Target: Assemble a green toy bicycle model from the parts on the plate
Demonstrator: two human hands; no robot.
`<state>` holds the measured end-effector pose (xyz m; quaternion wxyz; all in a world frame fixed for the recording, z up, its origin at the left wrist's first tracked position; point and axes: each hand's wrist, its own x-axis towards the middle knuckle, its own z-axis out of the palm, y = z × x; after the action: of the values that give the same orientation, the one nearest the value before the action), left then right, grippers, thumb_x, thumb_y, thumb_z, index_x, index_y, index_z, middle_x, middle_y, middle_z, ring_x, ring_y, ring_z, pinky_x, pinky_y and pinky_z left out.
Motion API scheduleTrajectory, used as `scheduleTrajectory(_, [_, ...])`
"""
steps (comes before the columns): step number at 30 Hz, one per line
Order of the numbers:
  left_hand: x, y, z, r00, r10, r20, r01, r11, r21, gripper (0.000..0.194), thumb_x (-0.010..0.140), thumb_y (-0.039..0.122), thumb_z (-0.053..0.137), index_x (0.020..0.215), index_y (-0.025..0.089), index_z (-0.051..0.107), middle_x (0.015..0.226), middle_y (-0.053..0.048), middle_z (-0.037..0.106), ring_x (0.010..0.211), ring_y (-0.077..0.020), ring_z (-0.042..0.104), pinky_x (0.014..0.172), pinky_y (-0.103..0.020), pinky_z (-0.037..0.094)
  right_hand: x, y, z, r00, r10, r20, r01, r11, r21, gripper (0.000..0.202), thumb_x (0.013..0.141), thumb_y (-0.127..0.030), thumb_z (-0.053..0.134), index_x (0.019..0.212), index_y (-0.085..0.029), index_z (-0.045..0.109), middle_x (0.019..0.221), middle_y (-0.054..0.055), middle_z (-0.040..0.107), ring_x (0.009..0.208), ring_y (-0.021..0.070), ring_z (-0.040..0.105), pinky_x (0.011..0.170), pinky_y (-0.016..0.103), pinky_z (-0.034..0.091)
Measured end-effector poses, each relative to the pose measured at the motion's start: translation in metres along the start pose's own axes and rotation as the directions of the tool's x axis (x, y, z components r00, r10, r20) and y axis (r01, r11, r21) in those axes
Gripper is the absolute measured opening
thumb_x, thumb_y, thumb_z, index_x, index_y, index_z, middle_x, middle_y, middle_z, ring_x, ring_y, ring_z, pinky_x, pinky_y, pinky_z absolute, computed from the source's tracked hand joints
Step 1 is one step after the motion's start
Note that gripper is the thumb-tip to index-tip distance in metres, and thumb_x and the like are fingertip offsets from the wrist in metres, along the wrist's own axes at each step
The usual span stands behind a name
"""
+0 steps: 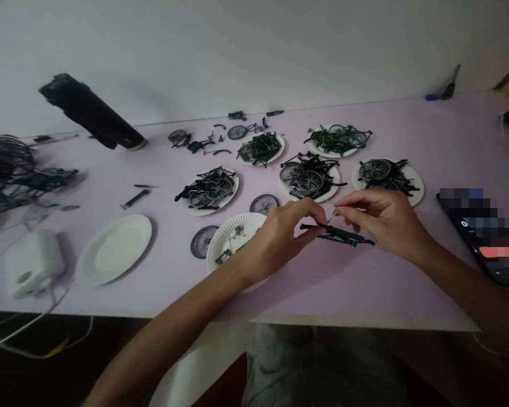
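My left hand pinches a dark green miniature bicycle frame near its left end, holding it above the table. My right hand is closed, thumb and index finger pressed on a thin, wire-like piece just above the frame; its exact kind is too small to make out. Under my left forearm lies a white paper plate with a few small parts, partly hidden. Beside that plate are two loose toy wheels, one at its left and a second wheel behind it.
Paper plates heaped with dark bicycle parts stand behind my hands. A white plate and a white power adapter with cables are at left. A phone lies at right. A black cylinder leans at the back left; screwdrivers lie back right.
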<state>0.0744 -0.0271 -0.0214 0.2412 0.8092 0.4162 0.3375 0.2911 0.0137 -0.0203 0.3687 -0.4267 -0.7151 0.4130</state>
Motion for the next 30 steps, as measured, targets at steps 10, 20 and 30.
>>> scheduleTrajectory(10, [0.0006,-0.0009,0.0007,0.996,0.092,0.007,-0.092,0.995,-0.038,0.014,0.092,0.006,0.062,0.098,0.018,0.06,0.102,-0.002,0.068,0.092,-0.0106,0.066,0.078,-0.02,0.054,-0.0014,-0.0012,0.0,0.997,0.069,0.022,-0.07,0.996,0.05,0.013,0.081,-0.032,0.074,0.086,-0.022,0.079,0.068,0.0,0.07,0.053,0.01,0.059,0.049,0.022,0.047])
scheduleTrajectory(20, [0.0022,0.0006,0.0032,0.998,-0.004,-0.067,-0.003,0.993,-0.114,0.013,0.089,0.01,0.07,0.097,0.019,0.066,0.095,0.003,0.074,0.084,-0.0068,0.069,0.079,-0.015,0.055,0.0006,-0.0006,0.0004,0.993,0.098,0.069,-0.104,0.99,0.093,0.01,0.079,-0.029,0.075,0.083,-0.02,0.079,0.066,0.0,0.069,0.051,0.0094,0.058,0.049,0.021,0.048])
scheduleTrajectory(30, [0.0012,0.0009,0.0019,0.998,-0.003,-0.064,-0.013,0.966,-0.257,0.012,0.091,0.007,0.064,0.084,0.017,0.06,0.096,-0.001,0.072,0.091,-0.009,0.07,0.082,-0.018,0.056,0.001,-0.002,-0.0029,0.987,0.137,0.088,-0.151,0.974,0.169,0.009,0.079,-0.029,0.077,0.081,-0.021,0.078,0.067,-0.001,0.069,0.05,0.0077,0.056,0.048,0.021,0.046])
